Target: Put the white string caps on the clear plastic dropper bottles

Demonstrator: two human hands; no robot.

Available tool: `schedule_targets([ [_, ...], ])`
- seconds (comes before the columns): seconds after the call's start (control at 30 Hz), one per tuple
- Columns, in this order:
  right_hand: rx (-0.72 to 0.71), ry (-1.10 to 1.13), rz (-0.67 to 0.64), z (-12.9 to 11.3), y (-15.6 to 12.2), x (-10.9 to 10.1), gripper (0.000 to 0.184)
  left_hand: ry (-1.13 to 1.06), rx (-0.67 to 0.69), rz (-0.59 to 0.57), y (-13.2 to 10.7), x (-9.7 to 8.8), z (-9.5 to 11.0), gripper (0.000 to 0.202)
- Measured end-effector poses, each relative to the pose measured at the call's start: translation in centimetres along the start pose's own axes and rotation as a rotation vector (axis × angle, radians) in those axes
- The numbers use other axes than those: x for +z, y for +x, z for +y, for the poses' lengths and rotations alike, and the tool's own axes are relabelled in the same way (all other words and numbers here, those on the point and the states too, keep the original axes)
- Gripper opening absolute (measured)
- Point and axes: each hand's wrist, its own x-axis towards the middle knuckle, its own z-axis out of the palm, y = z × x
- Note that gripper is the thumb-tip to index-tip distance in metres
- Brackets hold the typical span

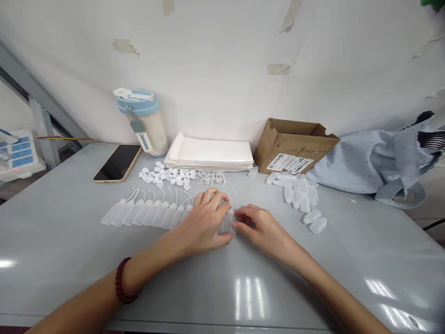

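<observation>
A row of small translucent plastic bottles [142,213] lies side by side on the table, most with white cords trailing from their necks. My left hand [206,218], wearing a dark red bead bracelet, arches over the right end of the row. Its thumb is at the near ends and its fingers at the neck ends, closed around the bottles there. My right hand [257,227] touches the side of the last bottle [229,222] with thumb and index finger; its other fingers are curled. Behind the row lie loose white caps [167,175] and a bundle of white cords [212,177].
More loose bottles [299,192] lie at the right, before an opened cardboard box [295,146]. A stack of white envelopes [212,153], a tumbler [146,123] and a phone [118,162] stand or lie at the back. A light blue cloth bag [368,157] sits far right.
</observation>
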Motion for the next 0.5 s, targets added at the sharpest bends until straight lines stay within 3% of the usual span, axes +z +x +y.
schedule_targets([
  [0.5,-0.011,-0.004,0.005,-0.02,0.00,0.01,0.018,-0.016,0.004,-0.011,-0.05,-0.03,-0.07,0.036],
])
